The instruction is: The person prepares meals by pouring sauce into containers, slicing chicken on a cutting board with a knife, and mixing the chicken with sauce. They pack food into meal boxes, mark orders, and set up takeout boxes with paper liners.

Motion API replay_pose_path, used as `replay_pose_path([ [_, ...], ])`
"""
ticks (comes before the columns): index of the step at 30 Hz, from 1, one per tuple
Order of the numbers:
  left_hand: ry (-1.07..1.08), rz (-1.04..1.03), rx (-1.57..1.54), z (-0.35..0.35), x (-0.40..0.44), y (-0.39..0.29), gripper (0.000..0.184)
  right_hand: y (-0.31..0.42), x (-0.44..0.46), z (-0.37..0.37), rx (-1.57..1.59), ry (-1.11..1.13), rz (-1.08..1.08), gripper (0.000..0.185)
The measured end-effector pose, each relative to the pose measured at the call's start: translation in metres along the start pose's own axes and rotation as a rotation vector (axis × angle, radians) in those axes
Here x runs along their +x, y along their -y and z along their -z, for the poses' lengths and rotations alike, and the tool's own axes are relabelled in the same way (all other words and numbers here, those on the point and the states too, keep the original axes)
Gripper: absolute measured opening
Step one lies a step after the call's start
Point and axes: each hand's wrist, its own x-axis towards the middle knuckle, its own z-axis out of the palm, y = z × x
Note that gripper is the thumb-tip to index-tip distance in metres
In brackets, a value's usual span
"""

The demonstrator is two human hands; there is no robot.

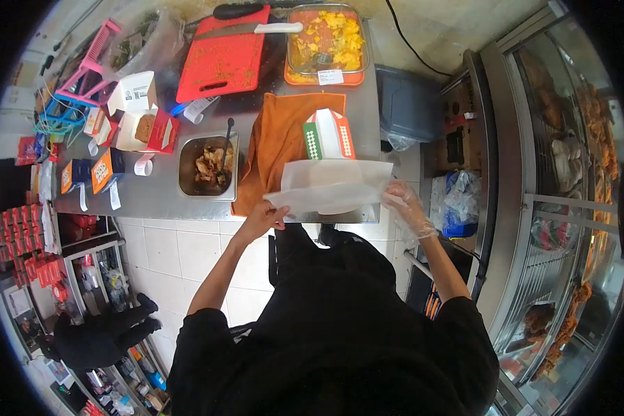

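Note:
A sheet of thin white paper (336,182) is stretched between my two hands at the table's front edge. My left hand (267,216) is bare and pinches the paper's lower left corner. At the other end, my right hand (405,205), in a clear plastic glove, has its fingers closed on the right edge. Just behind the paper stands a white carton with green and orange sides (329,137). To its left lies a crumpled orange cloth (274,139). The paper hides part of the tabletop beneath it.
A metal pan (182,166) holds food pieces and a dark-handled utensil. Behind are a red cutting board (222,59) with a knife (246,30) and a tray of yellow food (327,41). Boxes stand left. A display cabinet (527,208) is right; another person (93,340) is lower left.

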Motion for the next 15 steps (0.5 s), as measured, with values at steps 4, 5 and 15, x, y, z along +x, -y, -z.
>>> replay_pose_path([
  [4, -0.136, -0.051, 0.053, -0.008, -0.001, -0.005, 0.031, 0.021, 0.002, -0.009, 0.453, -0.078, -0.469, 0.021],
  [5, -0.157, -0.120, 0.035, -0.011, -0.001, -0.003, 0.032, 0.014, 0.001, -0.012, 0.447, -0.068, -0.479, 0.023],
  [15, -0.086, -0.017, -0.350, -0.026, 0.015, 0.008, 0.036, 0.002, -0.015, -0.014, 0.368, 0.019, -0.538, 0.026],
])
